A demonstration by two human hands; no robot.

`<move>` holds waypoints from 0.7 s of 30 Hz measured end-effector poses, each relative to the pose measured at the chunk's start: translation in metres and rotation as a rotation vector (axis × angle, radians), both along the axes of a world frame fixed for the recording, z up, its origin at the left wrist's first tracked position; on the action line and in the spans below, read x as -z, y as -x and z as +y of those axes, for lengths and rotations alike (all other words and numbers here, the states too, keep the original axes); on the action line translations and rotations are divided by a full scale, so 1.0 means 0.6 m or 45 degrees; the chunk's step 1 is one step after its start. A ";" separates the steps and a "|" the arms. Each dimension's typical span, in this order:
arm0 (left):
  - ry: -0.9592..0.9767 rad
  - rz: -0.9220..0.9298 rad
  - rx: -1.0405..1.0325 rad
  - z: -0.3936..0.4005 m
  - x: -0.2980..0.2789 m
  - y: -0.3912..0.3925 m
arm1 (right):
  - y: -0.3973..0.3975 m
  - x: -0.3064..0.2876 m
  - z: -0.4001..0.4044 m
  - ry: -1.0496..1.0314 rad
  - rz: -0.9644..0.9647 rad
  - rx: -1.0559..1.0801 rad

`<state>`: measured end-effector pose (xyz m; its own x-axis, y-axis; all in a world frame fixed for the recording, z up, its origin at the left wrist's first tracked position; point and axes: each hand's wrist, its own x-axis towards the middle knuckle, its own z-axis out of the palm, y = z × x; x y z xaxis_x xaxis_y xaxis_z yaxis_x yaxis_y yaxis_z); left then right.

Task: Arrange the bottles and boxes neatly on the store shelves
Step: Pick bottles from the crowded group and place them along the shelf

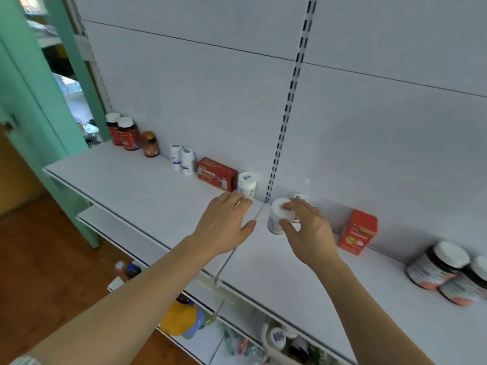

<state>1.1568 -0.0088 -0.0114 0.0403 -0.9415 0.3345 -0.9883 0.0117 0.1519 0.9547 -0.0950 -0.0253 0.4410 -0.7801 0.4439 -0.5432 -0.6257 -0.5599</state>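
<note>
1. Here, the right hand has a white bottle in its grip, fingers curled over the white cap and thumb pressed to the bottle's near side; the bottle is tilted and sits just right of the seam where two shelf boards meet.
2. Just behind that hand, a second small white bottle peeks out against the back panel, mostly hidden.
3. The left hand is open, holding nothing, palm down over the white shelf, its fingertips close to another white-capped bottle standing upright at the back; I cannot tell whether they touch it.
4. Left of that bottle, touching or almost touching it, a red box lies on its long side along the back panel.
5. Further left stand two slim white bottles side by side, then a brown amber bottle, then two red-labelled bottles at the far left end.
6. To the right of the right hand, an upright red box stands near the back panel, apart from the held bottle.
7. At the far right, two dark jars with white lids stand together nearer the front edge.
8. Below, a lower shelf holds a jumble of blurred packets and bottles.
</note>
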 end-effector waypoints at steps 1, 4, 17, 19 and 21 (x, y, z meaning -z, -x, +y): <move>-0.005 -0.005 -0.005 -0.009 -0.002 -0.016 | -0.019 0.003 -0.013 -0.016 -0.004 -0.002; -0.012 0.003 -0.027 -0.034 -0.002 -0.056 | -0.067 0.011 -0.050 -0.071 0.019 -0.007; -0.102 0.070 0.156 -0.114 0.038 -0.188 | -0.177 0.063 -0.118 -0.072 0.217 0.230; -0.109 0.075 0.214 -0.125 0.041 -0.204 | -0.186 0.064 -0.120 -0.031 0.225 0.287; -0.112 0.092 0.260 -0.134 0.046 -0.218 | -0.194 0.064 -0.121 -0.013 0.227 0.333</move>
